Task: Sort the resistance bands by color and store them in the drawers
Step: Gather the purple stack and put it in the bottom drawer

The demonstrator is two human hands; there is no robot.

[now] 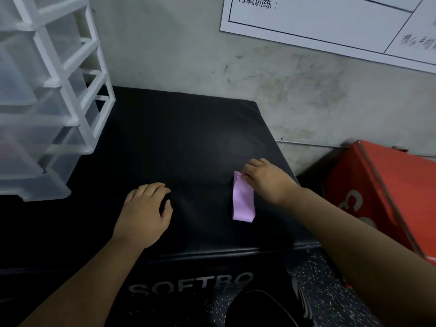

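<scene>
1. A lilac resistance band (243, 201) lies flat on the black padded worktop (188, 138), right of centre, folded into a short strip that runs from near to far.
2. The right hand (266, 180) reaches in from the right and pinches the far end of the band between thumb and fingertips. That end is slightly gathered at the pinch, while the rest of the strip lies on the padding.
3. The left hand (144, 208) rests on the worktop, left of the band and well apart from it. Its fingers are curved downward and its thumb is drawn in toward them. The gap under them is as dark as the padding, so whether it holds anything cannot be told.
4. A translucent white drawer unit (54, 90) stands on the far-left part of the worktop against the grey wall (188, 43). Its drawers look pushed in, and their contents are too blurred to make out.
5. White lettering runs along the front face of the worktop.
6. A red box (382, 190) sits to the right, beside the worktop, on a speckled floor (325, 291).
7. A white printed sheet (330, 22) is fixed to the wall at the upper right.
</scene>
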